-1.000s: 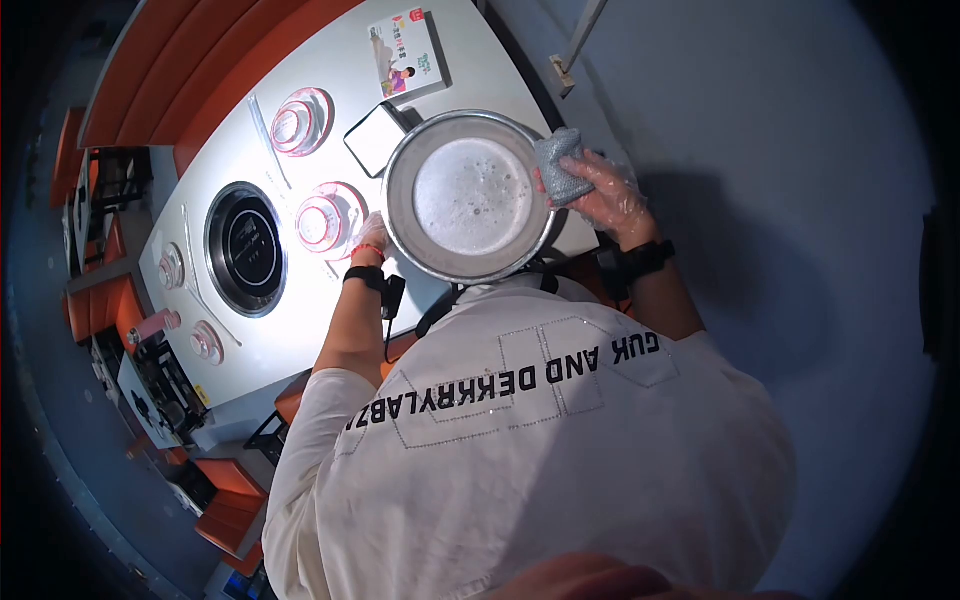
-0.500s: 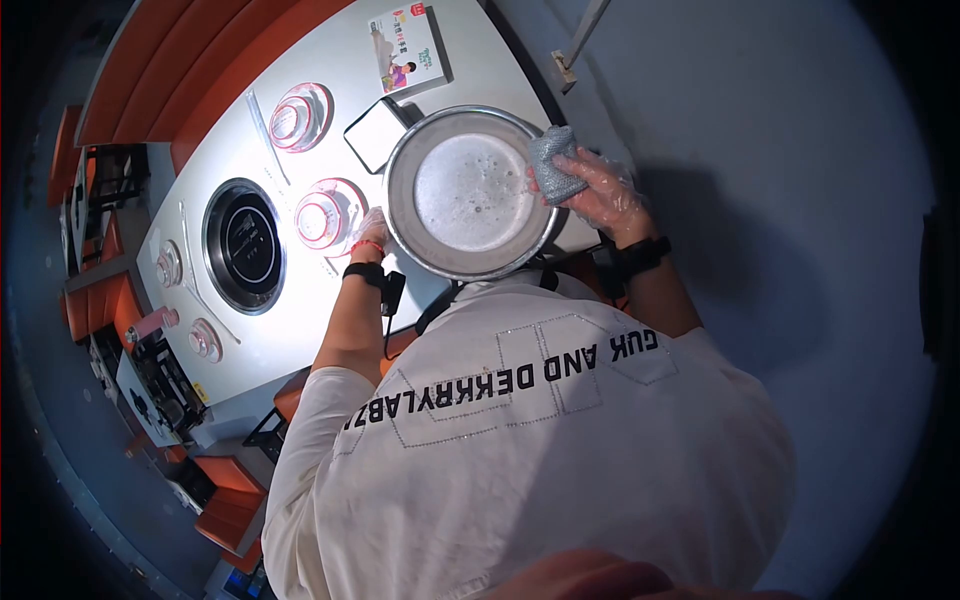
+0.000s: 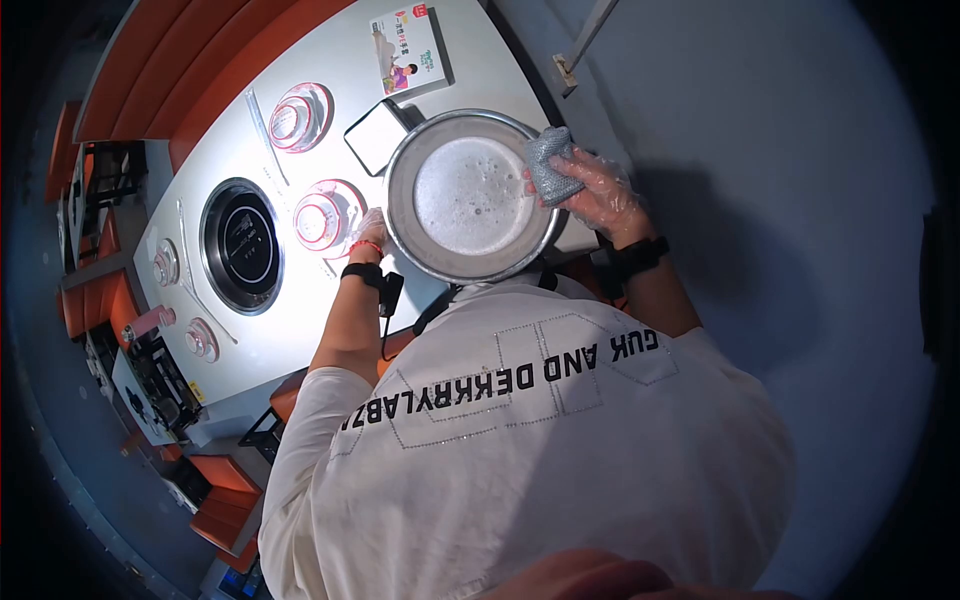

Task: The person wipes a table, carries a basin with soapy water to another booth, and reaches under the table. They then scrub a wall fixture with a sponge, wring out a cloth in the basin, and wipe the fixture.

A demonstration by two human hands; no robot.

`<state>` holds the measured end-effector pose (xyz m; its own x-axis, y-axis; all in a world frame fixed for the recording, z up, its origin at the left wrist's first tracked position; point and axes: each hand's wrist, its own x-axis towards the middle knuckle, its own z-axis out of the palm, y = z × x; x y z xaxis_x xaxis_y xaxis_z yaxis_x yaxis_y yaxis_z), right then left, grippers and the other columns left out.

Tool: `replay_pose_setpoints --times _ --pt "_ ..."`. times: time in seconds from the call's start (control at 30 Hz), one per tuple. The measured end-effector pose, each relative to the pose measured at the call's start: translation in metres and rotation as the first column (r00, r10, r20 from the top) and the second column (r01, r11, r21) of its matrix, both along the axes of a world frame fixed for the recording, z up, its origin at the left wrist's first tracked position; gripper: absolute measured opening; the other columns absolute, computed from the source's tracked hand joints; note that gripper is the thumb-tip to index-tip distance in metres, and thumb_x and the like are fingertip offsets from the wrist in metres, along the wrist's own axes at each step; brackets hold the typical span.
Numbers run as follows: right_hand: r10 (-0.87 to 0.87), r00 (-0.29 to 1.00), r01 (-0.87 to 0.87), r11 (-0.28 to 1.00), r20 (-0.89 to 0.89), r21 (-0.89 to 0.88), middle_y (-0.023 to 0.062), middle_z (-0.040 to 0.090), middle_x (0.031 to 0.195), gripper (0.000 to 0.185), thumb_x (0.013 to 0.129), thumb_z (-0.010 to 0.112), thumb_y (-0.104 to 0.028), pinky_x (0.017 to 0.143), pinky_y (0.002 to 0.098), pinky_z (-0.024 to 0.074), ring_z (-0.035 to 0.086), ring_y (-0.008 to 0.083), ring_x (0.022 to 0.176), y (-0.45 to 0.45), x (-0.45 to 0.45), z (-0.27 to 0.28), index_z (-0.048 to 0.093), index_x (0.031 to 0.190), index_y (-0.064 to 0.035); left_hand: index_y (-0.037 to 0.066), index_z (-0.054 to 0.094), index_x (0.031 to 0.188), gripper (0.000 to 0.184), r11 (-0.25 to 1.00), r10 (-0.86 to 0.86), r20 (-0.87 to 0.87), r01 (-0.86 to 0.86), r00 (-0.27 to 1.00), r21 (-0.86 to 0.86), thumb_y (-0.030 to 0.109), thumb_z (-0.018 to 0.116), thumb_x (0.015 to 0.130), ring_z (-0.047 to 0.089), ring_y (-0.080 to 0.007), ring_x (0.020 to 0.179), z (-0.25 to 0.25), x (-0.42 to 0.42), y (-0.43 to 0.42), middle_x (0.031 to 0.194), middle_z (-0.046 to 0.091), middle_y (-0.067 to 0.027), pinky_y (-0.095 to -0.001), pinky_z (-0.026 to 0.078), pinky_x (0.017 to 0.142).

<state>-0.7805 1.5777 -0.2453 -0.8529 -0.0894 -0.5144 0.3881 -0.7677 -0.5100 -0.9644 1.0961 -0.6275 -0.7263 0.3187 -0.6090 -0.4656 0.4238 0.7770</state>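
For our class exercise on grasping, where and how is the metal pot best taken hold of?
Probably by the rim of the metal pot, left hand from the left and right hand from the right: the pot is wide and round, its open mouth facing the camera. The right hand holds a grey scrubber.

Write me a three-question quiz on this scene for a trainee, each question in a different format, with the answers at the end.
1. Multiple choice: what does the person's right grip hold?
A) A spoon
B) A grey pad
C) A towel

2. True or false: the left grip is on the side of the metal pan nearer the round black hob.

3. Fill in the blank: beyond the pan, a printed ____ lies on the white table.

Key: 1. B; 2. True; 3. box
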Motion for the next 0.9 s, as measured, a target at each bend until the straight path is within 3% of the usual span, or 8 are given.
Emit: replay_pose_setpoints --times 0.13,0.23,0.33,0.43,0.53,0.63,0.73,0.9 --pt "-0.003 1.0 0.003 1.0 0.018 -0.006 0.0253 0.061 0.119 0.047 0.094 0.064 -0.009 0.083 0.0439 0.0563 0.066 0.036 0.105 0.0 -0.003 0.002 0.044 0.135 0.0017 -0.002 0.07 0.096 0.023 0.998 -0.064 -0.011 0.064 0.998 0.019 0.015 0.069 0.081 0.062 -0.0252 0.076 0.007 0.005 0.003 0.091 0.07 -0.0214 -0.04 0.053 0.071" --pt "0.002 1.0 -0.002 1.0 0.0 0.015 0.0232 0.063 0.115 0.04 0.097 0.06 -0.013 0.073 0.041 0.0597 0.068 0.0333 0.097 -0.001 -0.004 -0.002 0.047 0.133 -0.0014 -0.002 0.071 0.095 0.026 0.997 -0.074 0.037 0.074 0.997 0.008 0.018 0.072 0.079 0.057 -0.0231 0.072 0.016 0.007 0.006 0.088 0.07 -0.0199 -0.0391 0.052 0.069" --pt "0.016 1.0 -0.016 1.0 0.002 -0.013 0.0257 0.06 0.119 0.048 0.094 0.064 -0.008 0.086 0.0453 0.0558 0.066 0.036 0.105 0.002 -0.006 -0.006 0.043 0.137 0.0016 -0.001 0.071 0.095 0.027 0.999 -0.054 0.082 0.055 0.995 -0.001 0.019 0.074 0.078 0.053 -0.0215 0.07 0.013 0.004 0.003 0.086 0.07 -0.0188 -0.0386 0.052 0.067" --pt "0.0 1.0 0.0 1.0 0.016 -0.021 0.026 0.06 0.119 0.049 0.094 0.064 -0.009 0.085 0.0444 0.056 0.066 0.0355 0.105 0.001 -0.007 -0.006 0.043 0.137 0.0015 -0.001 0.07 0.096 0.028 0.999 -0.028 0.132 0.022 0.991 0.049 0.018 0.075 0.077 0.052 -0.0212 0.069 0.006 -0.001 -0.005 0.085 0.07 -0.0183 -0.0385 0.052 0.067" --pt "0.038 0.999 -0.038 0.999 -0.005 -0.006 0.0254 0.06 0.121 0.05 0.093 0.065 -0.009 0.084 0.0437 0.0564 0.066 0.0353 0.106 0.003 -0.007 -0.008 0.043 0.137 0.0015 -0.001 0.071 0.094 0.026 0.998 -0.049 0.117 0.043 0.992 0.056 0.018 0.076 0.076 0.055 -0.0224 0.071 0.006 -0.001 -0.007 0.087 0.07 -0.0189 -0.0388 0.052 0.068" --pt "0.028 1.0 -0.028 0.999 0.006 0.025 0.0221 0.064 0.112 0.045 0.094 0.064 -0.012 0.074 0.0365 0.0587 0.068 0.0301 0.096 0.0 -0.008 -0.005 0.046 0.134 -0.0027 -0.001 0.071 0.093 0.024 0.996 -0.093 0.037 0.093 0.995 0.013 0.016 0.075 0.077 0.06 -0.0258 0.073 0.005 0.001 -0.003 0.089 0.07 -0.0203 -0.0396 0.053 0.068" --pt "0.056 0.998 -0.057 0.998 -0.028 -0.006 0.0241 0.06 0.122 0.052 0.092 0.066 -0.01 0.081 0.0408 0.0573 0.066 0.0346 0.105 0.004 -0.006 -0.013 0.043 0.138 0.001 0.0 0.071 0.091 0.021 0.99 -0.138 -0.052 0.136 0.989 -0.04 0.015 0.073 0.077 0.065 -0.031 0.077 0.012 0.005 0.001 0.091 0.07 -0.0216 -0.0403 0.053 0.069" --pt "0.043 0.999 -0.043 0.999 -0.016 -0.02 0.0239 0.06 0.122 0.052 0.092 0.067 -0.009 0.081 0.0404 0.0577 0.066 0.0339 0.105 0.003 -0.006 -0.009 0.044 0.137 0.0002 0.0 0.071 0.09 0.018 0.952 -0.217 -0.108 0.186 0.97 -0.241 0.012 0.072 0.077 0.066 -0.0349 0.08 0.055 0.013 0.012 0.091 0.07 -0.0227 -0.0411 0.053 0.069"
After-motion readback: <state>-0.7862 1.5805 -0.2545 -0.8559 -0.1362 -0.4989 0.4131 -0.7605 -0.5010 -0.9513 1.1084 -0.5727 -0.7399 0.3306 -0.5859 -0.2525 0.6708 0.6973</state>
